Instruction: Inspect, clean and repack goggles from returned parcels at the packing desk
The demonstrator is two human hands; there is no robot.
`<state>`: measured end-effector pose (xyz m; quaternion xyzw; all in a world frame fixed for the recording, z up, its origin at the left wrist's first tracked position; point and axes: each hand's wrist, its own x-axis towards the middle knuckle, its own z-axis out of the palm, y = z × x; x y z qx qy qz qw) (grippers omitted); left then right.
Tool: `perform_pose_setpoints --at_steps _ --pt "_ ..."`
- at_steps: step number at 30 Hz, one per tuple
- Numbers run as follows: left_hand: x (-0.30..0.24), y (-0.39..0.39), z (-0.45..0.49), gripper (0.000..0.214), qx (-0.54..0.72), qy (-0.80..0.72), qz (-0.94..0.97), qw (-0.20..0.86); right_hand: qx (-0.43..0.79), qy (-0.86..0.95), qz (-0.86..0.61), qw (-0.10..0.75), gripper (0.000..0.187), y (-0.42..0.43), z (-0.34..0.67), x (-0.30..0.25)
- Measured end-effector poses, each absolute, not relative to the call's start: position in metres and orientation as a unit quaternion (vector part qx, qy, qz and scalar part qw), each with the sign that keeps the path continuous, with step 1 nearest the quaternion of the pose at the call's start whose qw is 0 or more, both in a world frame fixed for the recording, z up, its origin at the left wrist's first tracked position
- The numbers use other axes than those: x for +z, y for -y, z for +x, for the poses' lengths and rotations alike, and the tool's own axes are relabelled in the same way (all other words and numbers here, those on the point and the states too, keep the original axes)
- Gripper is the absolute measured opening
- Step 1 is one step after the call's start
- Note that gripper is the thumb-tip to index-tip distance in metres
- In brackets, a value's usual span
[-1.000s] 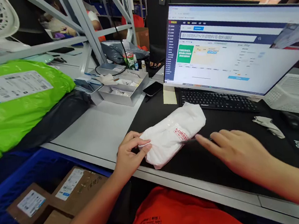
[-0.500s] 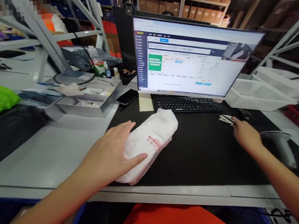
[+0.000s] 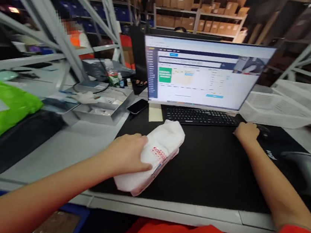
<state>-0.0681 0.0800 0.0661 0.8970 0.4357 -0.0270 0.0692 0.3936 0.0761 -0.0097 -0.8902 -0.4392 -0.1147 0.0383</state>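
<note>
My left hand (image 3: 130, 155) is closed around the near left part of a white package (image 3: 166, 139) with red print, lying slantwise on the black desk mat (image 3: 203, 167). Its thumb presses along the near side. At the right end of the keyboard (image 3: 200, 117), my right hand (image 3: 247, 133) has its fingers curled, and whatever is in them is hidden. Just right of it sits a dark mouse (image 3: 263, 131). A handheld scanner (image 3: 309, 173) lies on the mat beside my right forearm.
A monitor (image 3: 190, 79) stands behind the keyboard. To the left are a phone (image 3: 137, 106), open grey boxes (image 3: 113, 115) and a bright green bag (image 3: 8, 105). White plastic baskets (image 3: 274, 104) stand at the right. Beyond the frame bars is a person in orange (image 3: 75, 39).
My right hand has moved up to the keyboard's right end, and the small white folded piece it held is out of sight. My left hand has tightened on the package. The view has shifted.
</note>
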Motion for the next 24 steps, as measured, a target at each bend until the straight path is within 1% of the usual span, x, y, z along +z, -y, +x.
perform_pose_setpoints --at_steps 2,4,5,7,9,12,15,18,20,21,22,24 --pt "0.067 -0.078 -0.068 0.049 -0.027 -0.440 0.895 0.068 -0.109 0.520 -0.845 0.066 0.036 -0.079 0.367 -0.003" --pt "0.067 -0.076 -0.066 0.047 -0.034 -0.444 0.894 0.057 -0.088 0.615 -0.775 0.115 0.036 -0.072 0.332 0.004" --pt "0.066 -0.075 -0.064 0.046 -0.036 -0.447 0.892 0.050 -0.075 0.665 -0.729 0.145 0.034 -0.065 0.312 0.009" --pt "0.065 -0.073 -0.060 0.045 -0.041 -0.451 0.891 0.037 -0.066 0.761 -0.595 0.250 0.028 -0.046 0.270 0.019" --pt "0.063 -0.072 -0.056 0.043 -0.052 -0.448 0.892 0.025 -0.065 0.825 -0.482 0.287 0.024 -0.027 0.233 0.026" --pt "0.061 -0.072 -0.052 0.031 -0.077 -0.435 0.897 0.004 -0.055 0.886 -0.365 0.282 0.023 -0.010 0.193 0.025" --pt "0.059 -0.075 -0.050 0.019 -0.091 -0.404 0.910 -0.007 -0.057 0.917 -0.293 0.265 0.026 -0.009 0.168 0.014" --pt "0.055 -0.078 -0.052 0.017 -0.073 -0.411 0.908 -0.011 -0.048 0.925 -0.306 0.221 0.032 -0.015 0.149 0.004" --pt "0.052 -0.078 -0.055 0.017 -0.065 -0.435 0.898 -0.021 -0.046 0.922 -0.337 0.186 0.044 -0.020 0.138 0.001" --pt "0.051 -0.077 -0.057 0.018 -0.065 -0.445 0.893 -0.029 -0.051 0.920 -0.349 0.174 0.046 -0.022 0.133 0.000" --pt "0.050 -0.076 -0.059 0.019 -0.066 -0.451 0.890 -0.036 -0.061 0.917 -0.357 0.167 0.043 -0.025 0.130 0.000" --pt "0.051 -0.075 -0.062 0.021 -0.063 -0.456 0.887 -0.047 -0.087 0.914 -0.361 0.164 0.026 -0.030 0.126 -0.001"
